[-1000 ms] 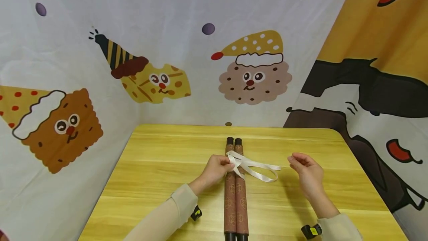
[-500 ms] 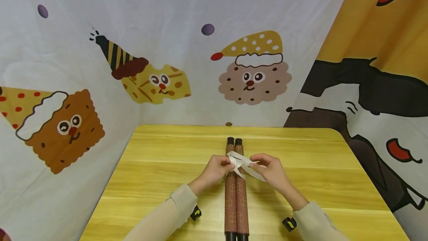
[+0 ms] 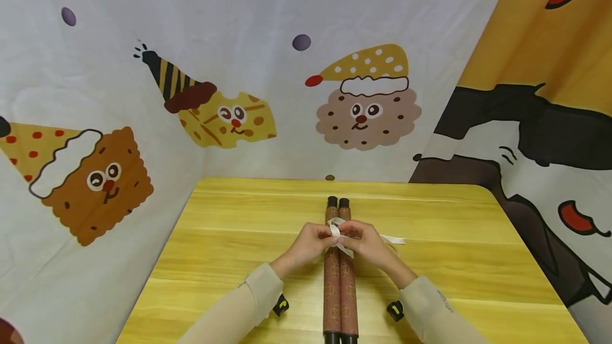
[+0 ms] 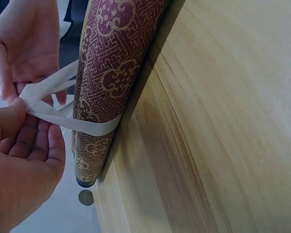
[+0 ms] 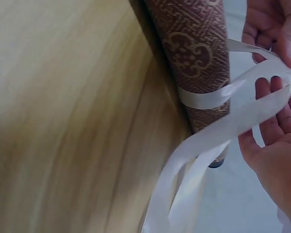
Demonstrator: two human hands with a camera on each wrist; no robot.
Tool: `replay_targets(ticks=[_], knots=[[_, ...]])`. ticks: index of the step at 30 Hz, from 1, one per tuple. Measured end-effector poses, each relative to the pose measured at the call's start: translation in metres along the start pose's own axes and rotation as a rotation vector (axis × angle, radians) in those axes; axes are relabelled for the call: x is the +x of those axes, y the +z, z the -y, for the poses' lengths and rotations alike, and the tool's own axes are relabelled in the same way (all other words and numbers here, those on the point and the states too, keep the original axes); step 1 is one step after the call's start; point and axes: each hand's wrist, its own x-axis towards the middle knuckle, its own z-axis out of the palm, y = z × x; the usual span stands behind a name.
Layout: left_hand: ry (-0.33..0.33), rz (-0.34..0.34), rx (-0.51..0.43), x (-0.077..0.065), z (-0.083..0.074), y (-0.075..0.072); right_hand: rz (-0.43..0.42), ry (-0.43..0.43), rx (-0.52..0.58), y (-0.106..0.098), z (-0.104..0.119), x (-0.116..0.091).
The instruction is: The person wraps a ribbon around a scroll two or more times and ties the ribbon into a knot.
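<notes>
Two rolled scrolls (image 3: 332, 301) lie side by side on the table, brown-red with gold patterning and black end knobs. A white ribbon (image 4: 94, 127) is looped around them. My left hand (image 3: 306, 244) pinches the ribbon between thumb and fingers just above the scrolls, at their far part. Against it, my right hand (image 3: 370, 244) also pinches the ribbon; its fingertips meet the left ones. Two loose ribbon tails (image 5: 172, 179) hang down on the right side in the right wrist view. The exact knot or loop between the fingertips is partly hidden.
The wood-grain table (image 3: 229, 216) ends at a far edge against a white cartoon-printed curtain (image 3: 268, 15). A second printed curtain (image 3: 540, 137) hangs along the right side. Small black wrist devices (image 3: 281, 306) sit by both sleeves.
My right hand has come in leftward from the right side of the table to the ribbon and now pinches it beside the left hand. The left hand keeps its place, and the scrolls stay put.
</notes>
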Motion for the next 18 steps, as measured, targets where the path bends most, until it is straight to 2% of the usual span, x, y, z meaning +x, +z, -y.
replay_targets(ticks=[4,9,13,16,18], knots=[[-0.001,-0.002,0.003,-0.005,-0.016,0.000,-0.009,0.014,0.011,0.001,-0.001,-0.001],[-0.004,-0.012,0.013,-0.007,-0.021,-0.001,-0.036,0.011,0.044,0.003,-0.009,-0.002],[-0.019,-0.024,0.004,-0.007,-0.022,-0.001,-0.094,-0.011,-0.002,0.005,-0.025,-0.002],[-0.027,-0.031,-0.005,-0.006,-0.020,0.000,-0.132,-0.096,-0.098,0.005,-0.034,-0.003],[-0.027,-0.034,-0.006,-0.005,-0.019,0.000,-0.148,-0.201,-0.179,0.004,-0.036,-0.004]])
